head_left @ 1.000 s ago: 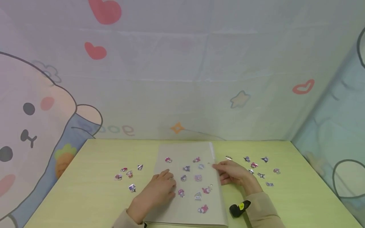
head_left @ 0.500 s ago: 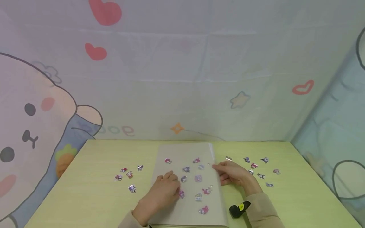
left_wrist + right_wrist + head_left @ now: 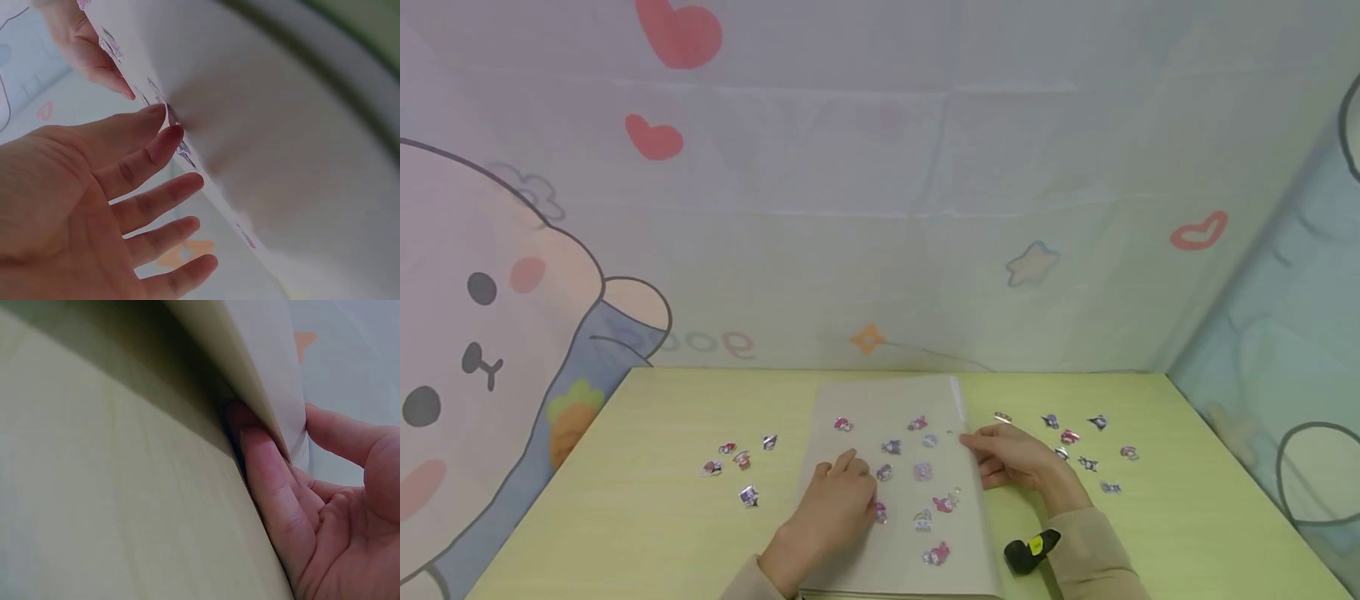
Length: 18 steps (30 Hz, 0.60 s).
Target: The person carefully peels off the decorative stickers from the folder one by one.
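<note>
A white booklet lies on the table, with several small cartoon stickers spread over its upper face. My left hand is over its left half. Thumb and index fingertips meet at a pink sticker and seem to pinch it against the page; the other fingers are spread and nearly straight. At the right edge, my right hand grips the booklet, thumb on top and curled fingers underneath. That edge is lifted a little off the table in the right wrist view.
Loose stickers lie left of the booklet, among them a purple-and-white sticker. More are on the right, including a red sticker. A black device with a yellow label sits at the right wrist. A printed cloth hangs behind the table.
My left hand has shifted right across the booklet and come to the pink sticker, covering part of it. My right hand keeps its grip on the right edge.
</note>
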Each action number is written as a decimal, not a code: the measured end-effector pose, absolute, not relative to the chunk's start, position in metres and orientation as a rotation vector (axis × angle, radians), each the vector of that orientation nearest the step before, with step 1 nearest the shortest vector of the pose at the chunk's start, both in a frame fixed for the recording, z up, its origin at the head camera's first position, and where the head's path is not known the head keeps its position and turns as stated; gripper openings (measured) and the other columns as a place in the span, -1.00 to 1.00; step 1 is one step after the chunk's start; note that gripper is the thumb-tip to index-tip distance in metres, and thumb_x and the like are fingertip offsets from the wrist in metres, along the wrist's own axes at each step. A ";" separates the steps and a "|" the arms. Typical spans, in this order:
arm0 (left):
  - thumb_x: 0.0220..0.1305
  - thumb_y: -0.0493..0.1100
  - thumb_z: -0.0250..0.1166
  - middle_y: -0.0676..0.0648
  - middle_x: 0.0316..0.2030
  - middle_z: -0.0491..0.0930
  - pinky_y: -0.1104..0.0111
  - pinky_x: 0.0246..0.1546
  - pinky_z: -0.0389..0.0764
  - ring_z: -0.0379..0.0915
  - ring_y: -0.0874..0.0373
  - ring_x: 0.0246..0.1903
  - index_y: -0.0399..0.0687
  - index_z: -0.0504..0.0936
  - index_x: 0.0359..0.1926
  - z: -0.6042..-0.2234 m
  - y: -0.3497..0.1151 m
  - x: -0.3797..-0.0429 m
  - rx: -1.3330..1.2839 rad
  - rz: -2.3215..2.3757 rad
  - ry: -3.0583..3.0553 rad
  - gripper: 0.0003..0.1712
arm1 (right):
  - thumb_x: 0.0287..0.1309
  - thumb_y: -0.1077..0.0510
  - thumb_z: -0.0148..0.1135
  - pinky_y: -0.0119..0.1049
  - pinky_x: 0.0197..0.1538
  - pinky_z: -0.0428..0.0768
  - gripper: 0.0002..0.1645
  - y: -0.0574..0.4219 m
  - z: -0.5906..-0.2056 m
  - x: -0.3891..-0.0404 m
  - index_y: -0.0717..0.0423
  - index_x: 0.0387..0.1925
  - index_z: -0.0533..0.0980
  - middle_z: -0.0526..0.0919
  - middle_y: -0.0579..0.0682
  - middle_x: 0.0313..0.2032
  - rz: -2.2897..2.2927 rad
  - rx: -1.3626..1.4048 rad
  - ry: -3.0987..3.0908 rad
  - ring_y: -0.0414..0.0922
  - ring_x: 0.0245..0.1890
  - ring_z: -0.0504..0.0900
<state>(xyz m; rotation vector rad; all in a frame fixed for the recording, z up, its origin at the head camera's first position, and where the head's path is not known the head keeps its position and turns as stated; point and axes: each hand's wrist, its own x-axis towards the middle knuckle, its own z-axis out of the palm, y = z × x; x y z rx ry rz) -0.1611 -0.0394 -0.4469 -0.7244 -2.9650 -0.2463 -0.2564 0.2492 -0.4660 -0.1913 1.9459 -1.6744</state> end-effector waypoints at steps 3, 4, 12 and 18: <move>0.20 -0.09 0.38 -0.07 -0.09 0.58 -0.07 0.13 0.36 0.30 -0.13 0.25 0.00 0.63 -0.46 -0.446 -0.039 -0.160 -0.711 -0.210 -2.952 -0.84 | 0.39 -0.02 0.12 -0.25 -0.37 0.67 -0.54 0.249 -0.466 -0.256 0.38 -0.11 0.51 0.70 0.19 -0.34 -1.672 -0.192 1.949 -0.10 -0.50 0.69; 0.20 -0.08 0.38 -0.07 -0.10 0.58 -0.06 0.11 0.37 0.30 -0.13 0.24 0.00 0.63 -0.46 -0.445 -0.038 -0.160 -0.713 -0.200 -2.947 -0.84 | 0.39 -0.03 0.12 -0.25 -0.37 0.67 -0.53 0.249 -0.466 -0.256 0.38 -0.11 0.50 0.70 0.19 -0.34 -1.672 -0.193 1.950 -0.10 -0.51 0.69; 0.21 -0.11 0.38 -0.04 -0.13 0.59 -0.03 0.07 0.40 0.34 -0.09 0.20 -0.01 0.67 -0.43 -0.444 -0.037 -0.158 -0.723 -0.170 -2.921 -0.87 | 0.40 -0.03 0.11 -0.27 -0.38 0.66 -0.52 0.249 -0.465 -0.255 0.39 -0.09 0.50 0.70 0.19 -0.33 -1.666 -0.184 1.955 -0.12 -0.53 0.68; 0.19 -0.15 0.38 -0.01 -0.18 0.58 0.01 0.05 0.40 0.36 -0.03 0.16 0.00 0.67 -0.46 -0.444 -0.035 -0.159 -0.735 -0.146 -2.890 -0.90 | 0.40 -0.02 0.11 -0.27 -0.39 0.66 -0.55 0.249 -0.465 -0.256 0.38 -0.12 0.51 0.70 0.18 -0.35 -1.669 -0.185 1.960 -0.13 -0.53 0.68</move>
